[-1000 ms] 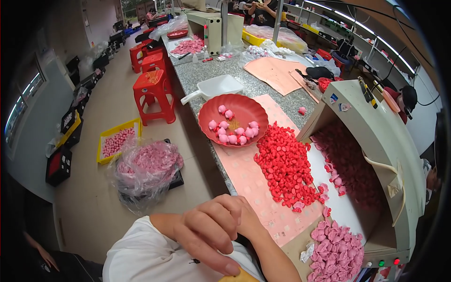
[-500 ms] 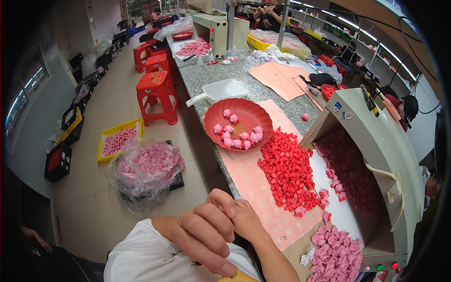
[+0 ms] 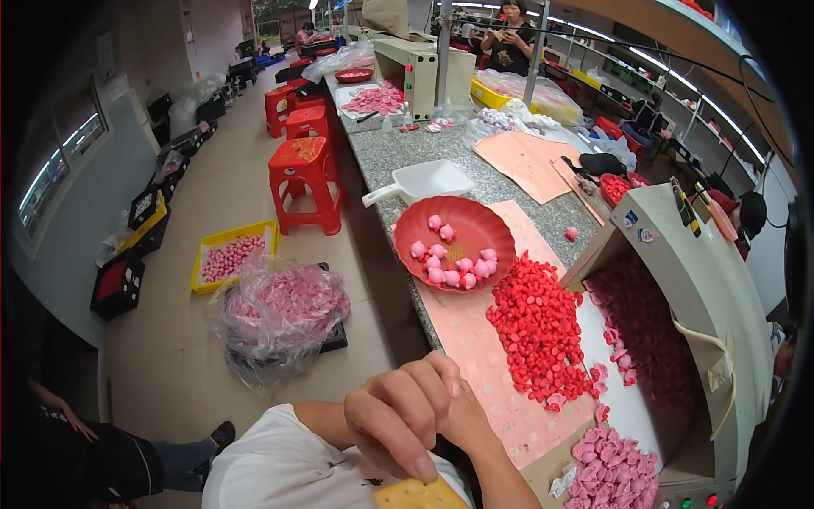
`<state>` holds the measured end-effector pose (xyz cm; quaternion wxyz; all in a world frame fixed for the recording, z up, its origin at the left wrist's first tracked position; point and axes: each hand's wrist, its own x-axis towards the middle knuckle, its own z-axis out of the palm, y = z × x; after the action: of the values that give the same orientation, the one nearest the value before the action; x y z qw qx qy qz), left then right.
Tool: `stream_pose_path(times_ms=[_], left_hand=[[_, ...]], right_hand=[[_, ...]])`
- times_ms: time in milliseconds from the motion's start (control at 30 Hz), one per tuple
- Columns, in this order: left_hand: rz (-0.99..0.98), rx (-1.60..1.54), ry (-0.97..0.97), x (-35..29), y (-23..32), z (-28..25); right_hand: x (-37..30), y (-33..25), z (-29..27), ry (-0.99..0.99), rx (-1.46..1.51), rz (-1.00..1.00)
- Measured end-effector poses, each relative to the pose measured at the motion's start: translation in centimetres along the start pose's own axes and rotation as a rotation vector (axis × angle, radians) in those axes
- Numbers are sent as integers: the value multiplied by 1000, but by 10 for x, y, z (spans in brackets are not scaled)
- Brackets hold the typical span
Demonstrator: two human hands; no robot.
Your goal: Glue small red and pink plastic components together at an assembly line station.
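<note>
Close to my body, my left hand point(image 3: 394, 416) has its fingers curled, pinching a flat yellow cracker point(image 3: 420, 495) with small holes. The lower picture edge cuts off part of the cracker. Just behind it is my right hand point(image 3: 465, 417), its forearm rising from the lower edge; its fingers are hidden by the left hand. Beyond my hands, a pink sheet point(image 3: 458, 339) covers part of the bench and bears a heap of small red pieces point(image 3: 538, 331). A scalloped red bowl point(image 3: 420, 225) holds several pink, round-headed figures point(image 3: 437, 276) with red parts.
At right stands a beige arched machine point(image 3: 704, 280), with pink petal-like pieces point(image 3: 615, 471) heaped by its front. A white scoop point(image 3: 432, 181) lies behind the bowl. On the floor left are red stools point(image 3: 305, 182), a yellow tray point(image 3: 202, 276) and a bagged pink heap point(image 3: 288, 305). Other people are around.
The view has turned, so the bench and floor sit further right and lower in the picture. More of the cracker shows beneath my left hand. A person's leg and shoe now appear at lower left.
</note>
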<state>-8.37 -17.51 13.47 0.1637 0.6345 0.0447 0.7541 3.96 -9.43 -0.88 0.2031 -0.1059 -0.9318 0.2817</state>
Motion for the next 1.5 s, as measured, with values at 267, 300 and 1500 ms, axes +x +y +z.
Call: stream_pose_path(times_ms=[267, 300, 1500], left_hand=[[-80, 22, 147, -25, -21, -9], [-80, 22, 147, -25, -22, -10], [163, 671, -246, 12, -7, -21]], right_hand=[[5, 3, -7, -51, -74, -29], [6, 3, -8, -50, -74, -28], [5, 12, -16, -11, -92, -67]])
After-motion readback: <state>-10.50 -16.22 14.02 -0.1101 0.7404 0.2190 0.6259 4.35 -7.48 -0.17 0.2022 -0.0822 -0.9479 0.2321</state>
